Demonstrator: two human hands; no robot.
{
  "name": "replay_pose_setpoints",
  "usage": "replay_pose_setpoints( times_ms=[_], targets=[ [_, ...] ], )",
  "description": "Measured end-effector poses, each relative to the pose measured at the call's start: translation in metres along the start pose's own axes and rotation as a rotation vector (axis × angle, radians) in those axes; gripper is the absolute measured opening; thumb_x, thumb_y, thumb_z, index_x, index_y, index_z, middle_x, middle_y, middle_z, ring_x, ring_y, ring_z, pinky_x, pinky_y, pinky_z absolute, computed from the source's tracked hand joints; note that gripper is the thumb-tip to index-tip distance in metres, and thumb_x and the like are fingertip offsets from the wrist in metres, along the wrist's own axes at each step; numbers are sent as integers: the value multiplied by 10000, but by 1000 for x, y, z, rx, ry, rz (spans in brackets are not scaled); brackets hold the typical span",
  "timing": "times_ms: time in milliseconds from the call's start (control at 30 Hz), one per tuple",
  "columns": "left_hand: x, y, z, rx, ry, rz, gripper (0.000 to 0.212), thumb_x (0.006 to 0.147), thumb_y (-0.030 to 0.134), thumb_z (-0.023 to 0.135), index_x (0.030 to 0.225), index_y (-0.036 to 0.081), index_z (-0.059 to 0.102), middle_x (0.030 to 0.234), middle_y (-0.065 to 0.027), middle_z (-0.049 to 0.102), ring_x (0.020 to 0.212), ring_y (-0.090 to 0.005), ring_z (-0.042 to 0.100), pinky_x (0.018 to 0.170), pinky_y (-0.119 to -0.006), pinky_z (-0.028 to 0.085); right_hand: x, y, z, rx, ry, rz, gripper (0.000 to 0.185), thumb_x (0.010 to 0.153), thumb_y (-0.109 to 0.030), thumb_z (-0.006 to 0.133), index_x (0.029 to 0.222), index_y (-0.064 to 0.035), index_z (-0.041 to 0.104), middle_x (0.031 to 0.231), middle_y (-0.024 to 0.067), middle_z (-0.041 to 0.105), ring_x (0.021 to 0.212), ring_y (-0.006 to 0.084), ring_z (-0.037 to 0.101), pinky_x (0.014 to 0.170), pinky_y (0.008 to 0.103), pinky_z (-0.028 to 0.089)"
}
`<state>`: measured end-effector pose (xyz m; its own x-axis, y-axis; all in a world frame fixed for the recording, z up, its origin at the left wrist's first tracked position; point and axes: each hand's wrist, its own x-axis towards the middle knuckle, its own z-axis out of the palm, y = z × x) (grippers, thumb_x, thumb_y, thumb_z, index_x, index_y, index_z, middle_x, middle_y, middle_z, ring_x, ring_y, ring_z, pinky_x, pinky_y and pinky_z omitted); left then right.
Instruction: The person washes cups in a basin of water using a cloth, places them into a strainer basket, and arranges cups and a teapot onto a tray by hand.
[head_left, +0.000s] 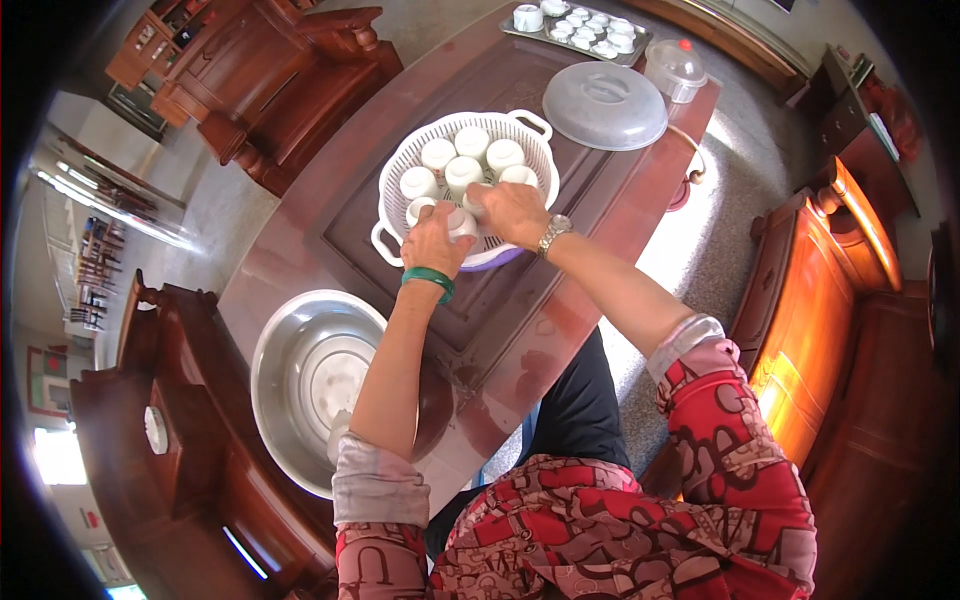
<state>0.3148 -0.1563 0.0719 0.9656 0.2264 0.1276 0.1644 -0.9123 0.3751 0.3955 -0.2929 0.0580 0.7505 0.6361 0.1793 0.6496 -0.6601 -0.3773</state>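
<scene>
A white plastic colander basket (391, 180) with two loop handles stands on the wooden table (517, 322), a purple rim (495, 260) showing beneath its near side. Several white cups (463, 174) sit in it, most with their bases up. My left hand (436, 244), a green bangle at its wrist, grips a white cup (460, 223) at the basket's near side between thumb and fingers. Beside it my right hand (514, 214), with a metal-band wristwatch (556, 231), has its fingers around another white cup (472, 205), largely hidden by the hand.
A large stainless-steel basin (289, 405) stands at the left, partly under my left forearm. Beyond the basket are a translucent domed lid (606, 105), a clear container with a red knob (676, 71) and a metal tray (517, 31) of small white cups. Wooden seats (300, 97) flank the table.
</scene>
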Motion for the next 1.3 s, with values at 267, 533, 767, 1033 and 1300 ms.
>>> replay_pose_setpoints(
  times_ms=[267,533,767,1033,1300],
  targets=[
    [8,-18,3,-97,-99,278,330,683,126,707,1005,131,640,1160,-71,584,1000,-305,588,848,-409,476,9,2,7,-14,75,-111,152,715,-84,626,862,-60,597,708,168,636,714,336,643,599,433,498],
    [-11,-20,10,87,-46,281,370,796,180,607,1164,210,571,1319,-75,482,1143,-300,512,928,-457,422,-13,2,3,1,110,-71,242,746,-88,568,986,-103,586,806,171,630,782,363,622,645,462,492],
    [-68,-55,-20,-106,387,302,557,725,146,682,1254,146,507,1262,-197,480,1148,-372,464,932,-473,389,-36,13,1,327,489,-44,172,784,-76,574,939,-48,644,808,201,606,743,375,602,653,434,473],
    [-213,-144,-56,73,217,-51,472,720,164,698,1169,116,559,1323,-281,384,1202,-467,366,985,-507,343,-39,17,-1,259,397,-58,140,787,-87,583,907,-70,654,851,172,617,761,350,600,660,407,480],
    [-318,-174,-64,73,67,-361,406,730,221,682,1116,129,599,1330,-247,396,1211,-451,363,993,-515,319,-33,-20,6,162,212,-50,172,815,-190,528,845,-104,674,798,165,628,785,336,617,683,426,491]
  ],
)
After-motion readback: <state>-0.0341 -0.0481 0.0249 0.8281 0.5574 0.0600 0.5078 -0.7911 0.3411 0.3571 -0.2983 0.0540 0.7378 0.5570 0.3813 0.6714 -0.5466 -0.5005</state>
